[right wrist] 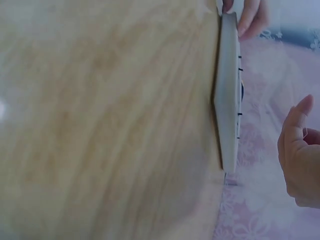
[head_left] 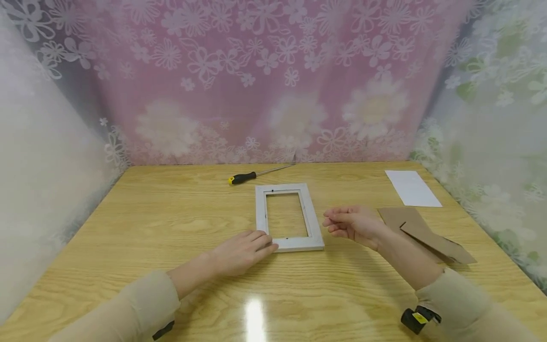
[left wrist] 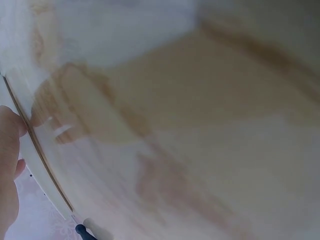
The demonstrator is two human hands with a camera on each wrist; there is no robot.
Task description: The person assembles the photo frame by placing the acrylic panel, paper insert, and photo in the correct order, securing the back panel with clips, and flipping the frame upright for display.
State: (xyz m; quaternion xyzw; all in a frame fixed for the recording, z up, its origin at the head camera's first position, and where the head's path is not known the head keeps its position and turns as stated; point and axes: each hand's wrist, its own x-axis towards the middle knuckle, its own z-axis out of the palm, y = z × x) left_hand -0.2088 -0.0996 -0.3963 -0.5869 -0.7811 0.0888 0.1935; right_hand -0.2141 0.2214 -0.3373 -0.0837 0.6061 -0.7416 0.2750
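Note:
A white picture frame (head_left: pixel 318 232) with an open middle lies flat on the wooden table. Small dark tabs show along its inner edge. My left hand (head_left: pixel 244 251) grips its near left corner, the fingers over the top; that corner and hand (right wrist: pixel 252 17) also appear in the right wrist view. To the right of the frame, my right hand (head_left: pixel 354 224) hovers just apart from it, fingers loosely bent and holding nothing. The left wrist view has part of the left hand (left wrist: pixel 9 160) at the frame's edge.
Behind the frame lies a screwdriver (head_left: pixel 243 178) with a black and yellow handle. Brown cardboard pieces (head_left: pixel 436 242) overlap to the right, near the right forearm. A white sheet (head_left: pixel 413 188) is at the back right. Flowered cloth (head_left: pixel 273 95) hangs along the table's far edge.

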